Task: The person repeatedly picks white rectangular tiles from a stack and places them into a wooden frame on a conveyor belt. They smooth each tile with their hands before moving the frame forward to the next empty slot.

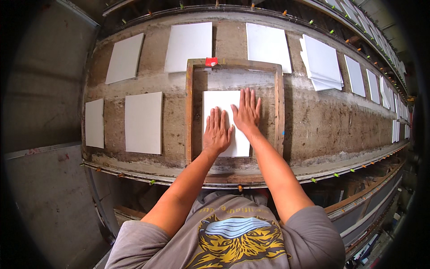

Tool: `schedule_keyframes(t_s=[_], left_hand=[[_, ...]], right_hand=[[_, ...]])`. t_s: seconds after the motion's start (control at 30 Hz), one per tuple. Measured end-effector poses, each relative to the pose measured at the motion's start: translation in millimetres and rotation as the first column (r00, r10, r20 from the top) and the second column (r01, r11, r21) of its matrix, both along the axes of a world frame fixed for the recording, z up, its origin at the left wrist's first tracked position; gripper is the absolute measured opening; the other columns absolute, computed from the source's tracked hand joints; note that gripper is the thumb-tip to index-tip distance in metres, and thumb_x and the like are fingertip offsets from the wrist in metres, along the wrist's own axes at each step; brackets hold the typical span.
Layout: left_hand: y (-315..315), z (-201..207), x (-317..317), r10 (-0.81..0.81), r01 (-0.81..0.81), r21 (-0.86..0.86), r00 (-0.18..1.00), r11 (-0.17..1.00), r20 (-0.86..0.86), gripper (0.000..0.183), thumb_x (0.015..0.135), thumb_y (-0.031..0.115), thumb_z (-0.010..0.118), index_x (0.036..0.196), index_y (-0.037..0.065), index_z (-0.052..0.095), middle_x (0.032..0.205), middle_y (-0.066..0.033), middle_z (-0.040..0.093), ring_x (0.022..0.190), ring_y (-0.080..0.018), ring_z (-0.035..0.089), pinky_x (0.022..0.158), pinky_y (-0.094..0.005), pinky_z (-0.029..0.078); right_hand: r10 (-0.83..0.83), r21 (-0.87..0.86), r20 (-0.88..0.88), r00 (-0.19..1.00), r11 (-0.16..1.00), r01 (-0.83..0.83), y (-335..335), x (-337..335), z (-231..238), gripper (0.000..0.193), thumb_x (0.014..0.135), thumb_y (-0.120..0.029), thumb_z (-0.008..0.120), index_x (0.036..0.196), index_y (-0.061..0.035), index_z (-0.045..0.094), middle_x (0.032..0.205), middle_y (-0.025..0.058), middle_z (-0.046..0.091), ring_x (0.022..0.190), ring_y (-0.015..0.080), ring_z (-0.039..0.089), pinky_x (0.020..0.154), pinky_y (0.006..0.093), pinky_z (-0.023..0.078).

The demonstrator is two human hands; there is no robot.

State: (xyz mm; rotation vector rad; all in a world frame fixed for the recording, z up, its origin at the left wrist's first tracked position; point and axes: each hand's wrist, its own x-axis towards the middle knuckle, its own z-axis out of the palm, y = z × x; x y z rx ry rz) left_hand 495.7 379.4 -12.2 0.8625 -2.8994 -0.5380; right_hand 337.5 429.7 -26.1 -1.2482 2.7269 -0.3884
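A wooden frame [190, 107] lies on the long work table in front of me. Within its four sides is a white sheet [237, 142], set a little left of the frame's middle. My left hand [217, 133] rests flat on the left part of the sheet, fingers pointing away from me. Farther up, my right hand [247, 112] is spread over the sheet's right edge, its thumb apart and reaching toward the left hand. Neither hand grips anything. A red tab [211, 62] sits on the frame's far side.
White sheets [189, 47] lie spaced along the brown, stained table [331, 130], including a small overlapping stack [320, 62] at the right. Small orange and green pegs [337, 175] line the table's rails. A second table with white sheets runs along the far right. Grey panels [45, 76] stand at left.
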Motion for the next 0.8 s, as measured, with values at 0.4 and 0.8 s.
schedule_keyframes(t_s=[0.4, 0.8], left_hand=[[0, -4, 3, -0.003, 0.004, 0.028, 0.999, 1.000, -0.053, 0.067, 0.106, 0.038, 0.040, 0.156, -0.006, 0.029, 0.166, -0.0288, 0.020, 0.156, -0.0431, 0.015, 0.127, -0.0505, 0.016], [0, -2, 8, 0.082, -0.036, 0.176, 0.960, 0.984, -0.266, 0.095, 0.091, 0.061, 0.063, 0.151, -0.003, 0.028, 0.154, -0.0280, 0.036, 0.147, -0.0461, 0.030, 0.123, -0.0522, 0.025]], right_hand=[[0.092, -0.042, -0.016, 0.996, 0.995, -0.092, -20, -16, -7, 0.071, 0.103, -0.040, 0.048, 0.161, -0.0048, 0.027, 0.168, 0.0182, 0.024, 0.157, 0.0330, 0.018, 0.127, 0.0532, 0.010], [0.396, -0.187, -0.065, 0.916, 0.897, -0.401, -49, 4, -1, 0.049, 0.103, -0.023, 0.052, 0.152, -0.0169, 0.047, 0.157, 0.0083, 0.048, 0.149, 0.0331, 0.037, 0.123, 0.0493, 0.027]])
